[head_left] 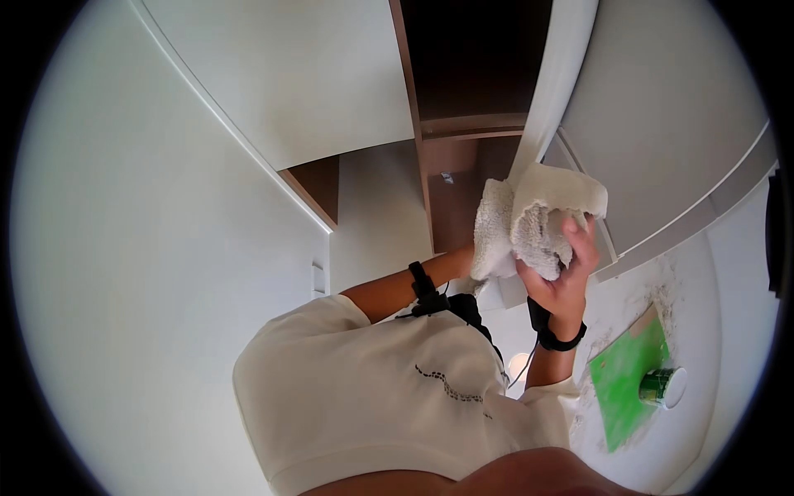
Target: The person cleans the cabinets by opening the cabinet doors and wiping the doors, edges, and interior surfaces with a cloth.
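A thick off-white terry cloth [538, 223] is bunched and folded over in front of the cabinet. My right hand [569, 269] grips it from the right, thumb and fingers curled round its edge. My left hand [469, 259] goes in behind the cloth's left side. Its fingers are hidden there, so I cannot see how they are set. Each wrist wears a black band.
Ahead stands a cabinet with brown inner shelves [473, 126], a pale panel [289, 74] and a grey door [670, 91]. A small scrap [447, 178] lies inside. On the smudged floor at right, a tub [663, 388] rests on a green sheet [620, 388].
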`<action>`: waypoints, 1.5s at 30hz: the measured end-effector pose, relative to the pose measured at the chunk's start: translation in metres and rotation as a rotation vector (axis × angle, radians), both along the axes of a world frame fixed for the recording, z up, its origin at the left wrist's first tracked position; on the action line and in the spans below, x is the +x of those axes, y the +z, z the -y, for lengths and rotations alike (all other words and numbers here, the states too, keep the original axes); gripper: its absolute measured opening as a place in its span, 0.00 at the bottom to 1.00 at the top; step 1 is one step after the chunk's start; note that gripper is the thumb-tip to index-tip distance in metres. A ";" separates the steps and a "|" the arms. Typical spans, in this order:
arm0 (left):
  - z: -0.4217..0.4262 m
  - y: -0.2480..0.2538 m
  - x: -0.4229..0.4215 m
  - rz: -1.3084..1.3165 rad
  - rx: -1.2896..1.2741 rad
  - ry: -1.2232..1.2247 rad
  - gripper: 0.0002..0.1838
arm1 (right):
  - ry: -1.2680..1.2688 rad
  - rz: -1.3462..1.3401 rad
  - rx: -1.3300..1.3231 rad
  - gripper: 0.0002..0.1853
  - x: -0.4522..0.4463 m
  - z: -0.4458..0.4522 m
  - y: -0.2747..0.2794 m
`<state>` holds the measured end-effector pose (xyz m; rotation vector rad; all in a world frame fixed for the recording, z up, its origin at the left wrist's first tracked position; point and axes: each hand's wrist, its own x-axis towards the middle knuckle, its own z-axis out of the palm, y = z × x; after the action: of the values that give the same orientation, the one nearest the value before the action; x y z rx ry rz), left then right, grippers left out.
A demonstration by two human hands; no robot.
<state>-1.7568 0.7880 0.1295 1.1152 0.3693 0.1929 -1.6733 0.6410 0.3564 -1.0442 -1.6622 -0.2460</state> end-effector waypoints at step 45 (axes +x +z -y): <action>0.021 0.123 0.042 0.338 -0.031 -0.077 0.38 | -0.658 -0.449 -0.177 0.49 0.010 -0.001 -0.023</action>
<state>-1.7152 0.7668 0.2526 1.0421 0.0283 0.3011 -1.6631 0.6417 0.3334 -1.6309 -0.9145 -0.2668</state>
